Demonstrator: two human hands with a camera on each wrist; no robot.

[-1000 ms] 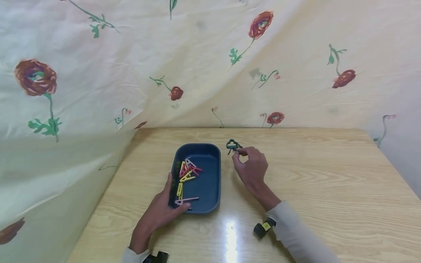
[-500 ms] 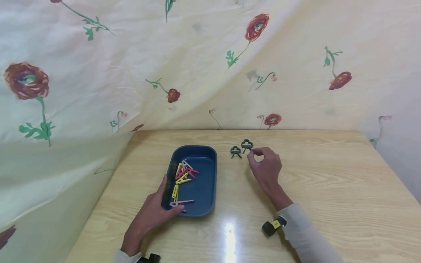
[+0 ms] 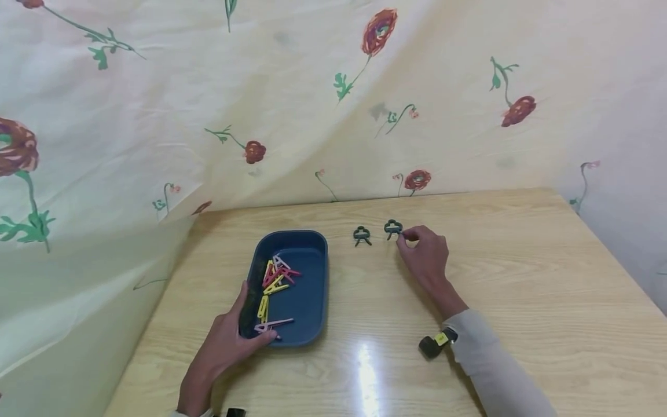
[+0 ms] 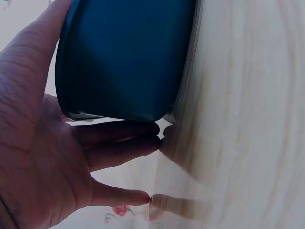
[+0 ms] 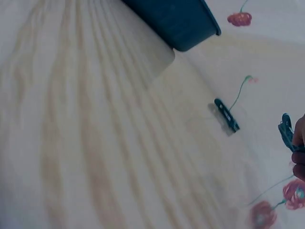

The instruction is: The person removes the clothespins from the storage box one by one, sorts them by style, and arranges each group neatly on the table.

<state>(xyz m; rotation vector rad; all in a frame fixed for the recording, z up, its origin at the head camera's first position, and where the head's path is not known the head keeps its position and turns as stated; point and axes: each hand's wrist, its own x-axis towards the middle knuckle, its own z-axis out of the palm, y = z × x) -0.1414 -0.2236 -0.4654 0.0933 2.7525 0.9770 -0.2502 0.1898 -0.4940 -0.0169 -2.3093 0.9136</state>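
Note:
My left hand [image 3: 224, 341] holds the near left corner of a dark blue tray [image 3: 319, 289]. Its thumb lies over the tray's near rim; in the left wrist view the other fingers run along the outside wall, tips down at the table. Out to the right, my right hand [image 3: 424, 255] pinches one leg of a dark green clip [image 3: 393, 226] between thumb and forefinger. Just left of it, a matching green clip [image 3: 362, 234] sits apart on the table, legs spread toward me. In the right wrist view, only the fingertips [image 5: 299, 164] show, beside the held clip.
Inside the tray, along its left side, lie several clothes pegs, among them a yellow peg [image 3: 263, 307], a red peg [image 3: 285, 272] and a pale pink peg [image 3: 273, 325]. A flowered cloth [image 3: 292, 116] hangs behind the wooden table [image 3: 495, 260].
My right hand has moved right with its clip, away from the other green clip, which now shows separately. The left hand keeps its hold on the tray. The head view has shifted slightly.

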